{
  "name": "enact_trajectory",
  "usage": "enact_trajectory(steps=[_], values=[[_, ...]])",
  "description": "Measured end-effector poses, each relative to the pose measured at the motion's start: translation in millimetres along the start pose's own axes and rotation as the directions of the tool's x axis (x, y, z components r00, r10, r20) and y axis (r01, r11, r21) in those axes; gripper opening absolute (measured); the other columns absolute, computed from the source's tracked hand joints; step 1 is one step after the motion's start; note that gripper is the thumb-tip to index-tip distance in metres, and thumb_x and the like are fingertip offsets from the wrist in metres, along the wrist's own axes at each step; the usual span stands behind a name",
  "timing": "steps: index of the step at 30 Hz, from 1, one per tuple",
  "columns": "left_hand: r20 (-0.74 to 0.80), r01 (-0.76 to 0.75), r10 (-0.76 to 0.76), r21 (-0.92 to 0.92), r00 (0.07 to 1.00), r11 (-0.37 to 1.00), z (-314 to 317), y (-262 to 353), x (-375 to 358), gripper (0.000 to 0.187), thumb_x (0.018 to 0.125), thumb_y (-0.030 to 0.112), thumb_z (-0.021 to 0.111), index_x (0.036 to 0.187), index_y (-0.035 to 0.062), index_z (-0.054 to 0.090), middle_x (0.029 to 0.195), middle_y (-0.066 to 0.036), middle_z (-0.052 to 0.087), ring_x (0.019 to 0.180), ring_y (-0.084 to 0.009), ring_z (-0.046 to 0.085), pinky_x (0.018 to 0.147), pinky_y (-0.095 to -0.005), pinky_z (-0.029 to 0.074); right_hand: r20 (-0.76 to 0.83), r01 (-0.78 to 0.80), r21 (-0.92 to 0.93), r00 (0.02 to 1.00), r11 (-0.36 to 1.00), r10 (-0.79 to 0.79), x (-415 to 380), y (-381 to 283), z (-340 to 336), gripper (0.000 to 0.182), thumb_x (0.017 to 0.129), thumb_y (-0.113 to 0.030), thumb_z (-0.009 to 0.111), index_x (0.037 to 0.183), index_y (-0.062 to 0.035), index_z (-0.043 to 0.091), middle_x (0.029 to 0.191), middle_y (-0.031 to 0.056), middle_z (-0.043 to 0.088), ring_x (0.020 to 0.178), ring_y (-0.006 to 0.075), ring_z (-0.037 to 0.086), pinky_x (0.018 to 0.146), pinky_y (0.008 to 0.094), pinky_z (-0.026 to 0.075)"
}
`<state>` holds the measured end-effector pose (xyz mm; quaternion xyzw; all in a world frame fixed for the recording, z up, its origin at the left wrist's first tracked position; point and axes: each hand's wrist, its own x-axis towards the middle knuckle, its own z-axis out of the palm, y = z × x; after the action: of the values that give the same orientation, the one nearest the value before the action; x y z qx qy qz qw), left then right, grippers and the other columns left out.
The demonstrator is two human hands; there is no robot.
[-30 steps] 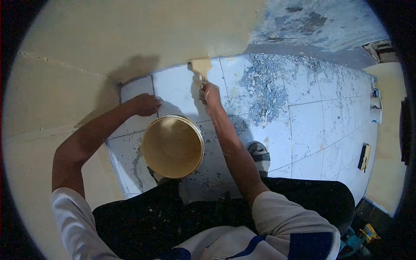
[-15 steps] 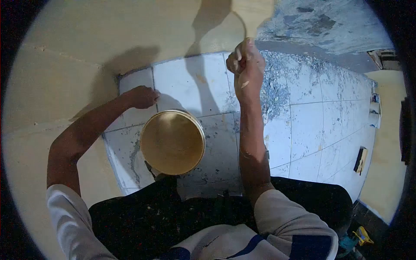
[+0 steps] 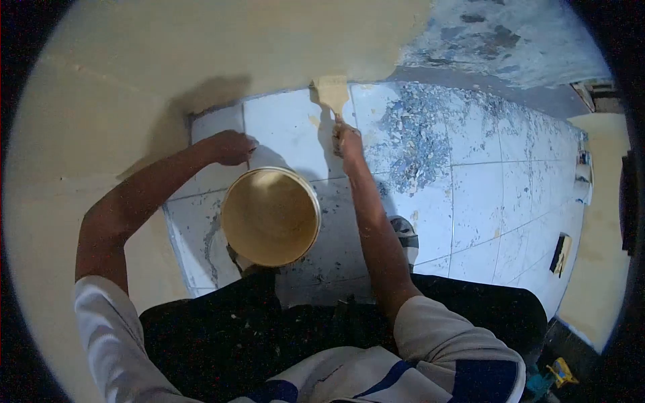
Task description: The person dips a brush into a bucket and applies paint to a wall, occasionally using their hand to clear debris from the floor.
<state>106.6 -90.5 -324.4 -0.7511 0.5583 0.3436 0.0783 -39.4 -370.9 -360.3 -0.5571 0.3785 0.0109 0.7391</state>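
Note:
My right hand (image 3: 347,140) is closed around the handle of a wide paintbrush (image 3: 332,95) coated in cream paint. Its bristle end meets the bottom of the cream wall (image 3: 295,47), right where the wall joins the tiled floor. To the left, my left hand (image 3: 234,148) has its fingers curled in, just beyond the rim of the bucket; what they hold, if anything, I cannot tell. The round bucket (image 3: 269,218) stands in front of me, its inside coated cream.
Blue-grey paint flakes (image 3: 420,138) lie heaped and scattered over the white tiles (image 3: 474,188). A bare, patchy wall section (image 3: 497,40) is at the upper right. A dark-and-cream block-like object (image 3: 560,255) lies on the right, and containers (image 3: 583,176) stand by the far wall.
My right hand has brought the paintbrush down and left, from up on the wall to its bottom edge. My left hand has barely moved.

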Motion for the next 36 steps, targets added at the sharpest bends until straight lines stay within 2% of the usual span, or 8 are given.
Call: enact_trajectory(steps=[4, 6, 9, 13, 21, 23, 28, 36], values=[[0.028, -0.130, 0.128, 0.093, 0.991, 0.987, 36.2, -29.8, 8.3, 0.029, 0.089, 0.023, 0.049, 0.107, 0.0004, 0.054, 0.109, -0.022, 0.060, 0.098, -0.0379, 0.061, 0.084, -0.0490, 0.049, 0.241, 0.183, -0.464, 0.968, 0.867, -0.076, -15.4, -25.8, -14.2, 0.036, 0.090, -0.036, 0.058, 0.079, -0.0026, 0.067, 0.066, 0.0000, 0.053, 0.061, 0.0101, 0.045, 0.056, 0.0257, 0.038], [0.157, 0.122, -0.129, 0.054, 0.979, 0.991, 3.3, 1.6, -2.8, 0.029, 0.087, 0.022, 0.052, 0.108, 0.0008, 0.054, 0.106, -0.021, 0.061, 0.095, -0.0362, 0.063, 0.082, -0.0490, 0.050, 0.360, 0.370, -0.340, 0.901, 0.864, -0.243, -42.3, -53.8, -6.7, 0.056, 0.088, -0.057, 0.056, 0.075, -0.0037, 0.068, 0.062, -0.0011, 0.051, 0.061, 0.0121, 0.047, 0.059, 0.0287, 0.040], [0.006, -0.020, 0.020, 0.042, 1.000, 0.999, 21.3, -12.2, -6.9, 0.026, 0.087, 0.019, 0.051, 0.101, -0.0025, 0.055, 0.096, -0.022, 0.064, 0.091, -0.0371, 0.063, 0.082, -0.0480, 0.049, 0.367, 0.432, -0.432, 0.886, 0.792, -0.283, -70.6, -108.8, 6.5, 0.043, 0.085, -0.045, 0.066, 0.090, -0.0027, 0.071, 0.073, 0.0043, 0.061, 0.071, 0.0135, 0.057, 0.072, 0.0304, 0.049], [-0.426, -0.184, 0.111, -0.136, 0.898, 0.973, 11.3, 18.4, -31.2, 0.030, 0.087, 0.021, 0.054, 0.107, -0.0014, 0.055, 0.094, -0.019, 0.064, 0.091, -0.0349, 0.063, 0.082, -0.0471, 0.049, 0.820, 0.855, -0.171, 0.399, 0.490, -0.410, -107.0, -196.5, 31.2, 0.027, 0.084, -0.024, 0.071, 0.070, -0.0012, 0.068, 0.060, -0.0023, 0.056, 0.061, 0.0050, 0.049, 0.057, 0.0237, 0.039], [-0.039, 0.023, -0.019, 0.089, 0.999, 0.996, 21.7, -7.9, -24.1, 0.029, 0.085, 0.027, 0.057, 0.102, 0.0039, 0.054, 0.088, -0.020, 0.062, 0.087, -0.0383, 0.062, 0.080, -0.0483, 0.050, 0.968, 0.992, 0.065, -0.088, 0.107, 0.235, -166.7, -227.8, 103.6, 0.021, 0.083, -0.019, 0.071, 0.080, 0.0004, 0.066, 0.063, 0.0092, 0.060, 0.055, 0.0216, 0.059, 0.055, 0.0338, 0.045], [0.051, 0.086, -0.089, 0.055, 0.995, 0.995, 8.2, 3.6, -30.2, 0.028, 0.085, 0.026, 0.058, 0.102, 0.0041, 0.053, 0.088, -0.020, 0.062, 0.087, -0.0394, 0.062, 0.080, -0.0491, 0.051, 0.975, 0.975, 0.223, -0.223, 0.012, 0.016, -144.4, -191.6, 103.3, 0.021, 0.081, -0.021, 0.071, 0.081, -0.0007, 0.065, 0.062, 0.0108, 0.060, 0.057, 0.0267, 0.060, 0.056, 0.0362, 0.045], [-0.078, 0.000, 0.009, 0.109, 0.997, 0.994, 17.1, -1.4, -35.1, 0.028, 0.085, 0.027, 0.060, 0.099, 0.0035, 0.053, 0.086, -0.021, 0.063, 0.087, -0.0399, 0.062, 0.077, -0.0502, 0.051, 0.998, 0.999, 0.004, -0.001, -0.052, 0.064, -150.4, -146.9, 97.9, 0.026, 0.082, -0.036, 0.067, 0.085, -0.0100, 0.065, 0.087, 0.0127, 0.063, 0.091, 0.0319, 0.058, 0.084, 0.0436, 0.046], [0.041, 0.061, -0.062, 0.030, 0.997, 0.998, 21.9, -5.5, -25.3, 0.031, 0.084, 0.029, 0.063, 0.096, 0.0022, 0.053, 0.084, -0.020, 0.064, 0.084, -0.0392, 0.063, 0.077, -0.0484, 0.051, 0.981, 0.936, -0.124, 0.166, -0.331, 0.102, -163.3, -110.2, 93.8, 0.018, 0.079, -0.026, 0.066, 0.083, -0.0082, 0.068, 0.078, 0.0151, 0.065, 0.080, 0.0320, 0.066, 0.073, 0.0422, 0.054]])
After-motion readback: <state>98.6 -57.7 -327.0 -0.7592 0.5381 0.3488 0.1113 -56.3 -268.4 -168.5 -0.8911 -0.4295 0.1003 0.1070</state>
